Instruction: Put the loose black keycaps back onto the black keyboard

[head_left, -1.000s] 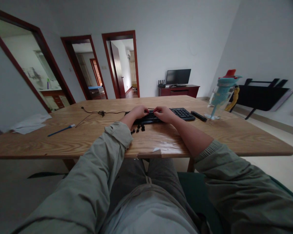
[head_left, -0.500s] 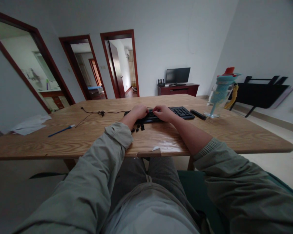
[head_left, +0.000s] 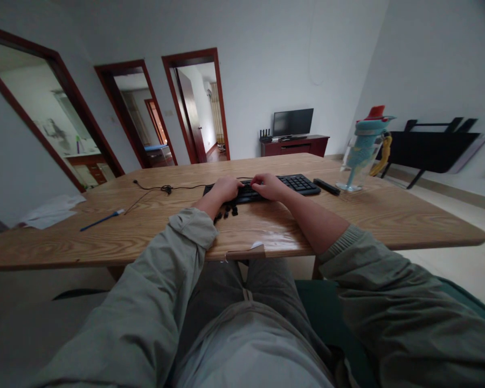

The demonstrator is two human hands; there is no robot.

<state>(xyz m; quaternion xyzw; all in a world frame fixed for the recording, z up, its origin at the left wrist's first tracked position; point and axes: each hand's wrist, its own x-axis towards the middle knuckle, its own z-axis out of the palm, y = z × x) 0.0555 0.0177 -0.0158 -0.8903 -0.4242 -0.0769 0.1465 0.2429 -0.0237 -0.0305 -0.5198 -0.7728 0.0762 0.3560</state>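
A black keyboard [head_left: 301,184] lies on the wooden table in front of me, its cable running off to the left. My left hand [head_left: 227,189] rests over its left part, fingers curled and closed at the keys. Beside it, my right hand [head_left: 268,187] is bent over the middle of the keyboard with thumb and fingers pinched together. What sits between the fingertips of either hand is too small or hidden to make out. Several small black pieces that look like keycaps [head_left: 234,210] lie on the table just in front of the keyboard, near my left wrist.
Right of the keyboard are a narrow black object [head_left: 326,187] and a clear bottle with a blue top [head_left: 366,145]. To the left lie a tangled cable [head_left: 166,189], a blue stick-like brush [head_left: 102,221] and white paper [head_left: 50,211]. The table edge [head_left: 145,261] is before my lap.
The view has tilted and shifted slightly. Both hands stay at the keyboard, with only small finger movements; the right fingertips show a little differently against the keys.
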